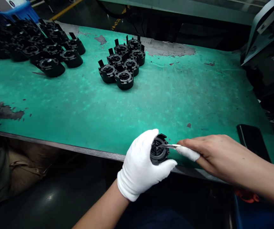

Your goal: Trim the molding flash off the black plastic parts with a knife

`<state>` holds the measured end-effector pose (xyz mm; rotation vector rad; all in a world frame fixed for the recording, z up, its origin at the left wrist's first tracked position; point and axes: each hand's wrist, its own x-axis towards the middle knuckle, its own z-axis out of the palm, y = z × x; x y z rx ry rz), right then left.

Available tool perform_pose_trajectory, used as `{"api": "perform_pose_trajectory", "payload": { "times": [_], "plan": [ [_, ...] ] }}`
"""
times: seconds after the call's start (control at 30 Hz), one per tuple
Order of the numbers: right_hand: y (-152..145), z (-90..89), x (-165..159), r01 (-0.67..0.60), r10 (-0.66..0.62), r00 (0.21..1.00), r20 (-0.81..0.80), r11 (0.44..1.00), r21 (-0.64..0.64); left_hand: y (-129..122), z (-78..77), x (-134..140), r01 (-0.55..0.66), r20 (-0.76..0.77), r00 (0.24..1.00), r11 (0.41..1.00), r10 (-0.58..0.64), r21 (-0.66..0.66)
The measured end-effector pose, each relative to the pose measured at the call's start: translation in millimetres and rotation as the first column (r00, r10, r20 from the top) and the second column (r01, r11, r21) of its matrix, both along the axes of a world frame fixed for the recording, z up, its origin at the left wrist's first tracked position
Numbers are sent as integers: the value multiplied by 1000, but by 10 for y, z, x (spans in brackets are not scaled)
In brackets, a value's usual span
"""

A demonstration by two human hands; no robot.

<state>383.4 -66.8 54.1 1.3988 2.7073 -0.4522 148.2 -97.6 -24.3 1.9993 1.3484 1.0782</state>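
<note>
A white glove covers my left hand (143,163), whose fingers wrap round a round black plastic part (158,152) at the table's front edge. Ribs and rings show on the face of the part, which is turned up toward me. From the right, my right hand (203,149) pinches a slim metal blade-like tool (169,146); white wrapping covers its thumb. The tool's tip reaches the middle of the black part and seems to touch it. What kind of tool it is, I cannot tell, since the fingers hide its rear end.
Several similar black parts (124,79) stand in a cluster on the green table (175,101). More black parts (52,66) crowd the left, before a blue bin (29,12). A dark phone-like object (252,140) lies at right. Dark equipment (265,54) rises at the right edge.
</note>
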Motion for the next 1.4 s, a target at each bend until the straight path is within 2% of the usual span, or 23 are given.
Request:
{"api": "perform_pose_trajectory", "payload": {
  "times": [0.1, 0.17, 0.3, 0.43, 0.53, 0.63, 0.73, 0.8, 0.83, 0.93, 1.0, 1.03, 1.1, 1.2, 1.3, 1.4],
  "plan": [
    [-171, -29, -2, -3, 8, 999, 31, 989, -147, -3, -4, -5, -4, -9, 1000, 1000, 4, 7],
    [-286, -61, 6, 31, -32, 999, -6, 983, -183, -3, 6, -3, -11, -15, 1000, 1000, 11, 17],
    [-460, -139, 25, 127, -140, 979, -146, 987, -95, 1, 23, 7, -8, -3, 1000, 1000, 8, 19],
    [-566, -241, -13, 173, -182, 976, -118, 981, -82, -4, 14, 16, -16, -8, 1000, 1000, 16, 15],
    [-593, -294, -56, 176, -191, 977, -89, 972, -158, -17, 3, 15, -11, -19, 1000, 1000, 11, 28],
    [-548, -269, -67, 173, -199, 976, -89, 955, -240, -21, -12, -1, -7, -20, 1000, 1000, 8, 14],
    [-501, -204, -94, 186, -264, 946, -190, 917, -352, -15, -26, -11, -22, -21, 1000, 999, 21, -41],
    [-515, -200, -177, 244, -404, 860, -310, 861, -445, -37, -20, 10, -27, -5, 1000, 998, 27, -62],
    [-534, -220, -242, 283, -493, 787, -371, 823, -493, -67, -10, 35, -37, 6, 999, 997, 37, -70],
    [-573, -343, -462, 407, -723, 498, -479, 683, -607, -262, 45, 166, -107, -16, 994, 986, 106, -126],
    [-526, -420, -535, 470, -788, 361, -499, 616, -632, -469, 85, 267, -137, -79, 989, 975, 124, -175],
    [-481, -440, -525, 494, -791, 337, -510, 610, -620, -579, 102, 308, -129, -110, 988, 973, 109, -192],
    [-381, -426, -412, 517, -756, 386, -529, 652, -555, -764, 131, 357, -84, -149, 987, 973, 52, -215],
    [-316, -302, -117, 475, -618, 605, -502, 786, -395, -831, 171, 356, -90, -158, 986, 972, 56, -219],
    [-368, -173, 113, 404, -468, 797, -382, 883, -240, -615, 185, 304, -118, -106, 989, 974, 99, -194],
    [-433, -128, 191, 353, -377, 899, -223, 925, -139, -297, 137, 242, -51, -44, 998, 982, 44, -181]
  ]
}}
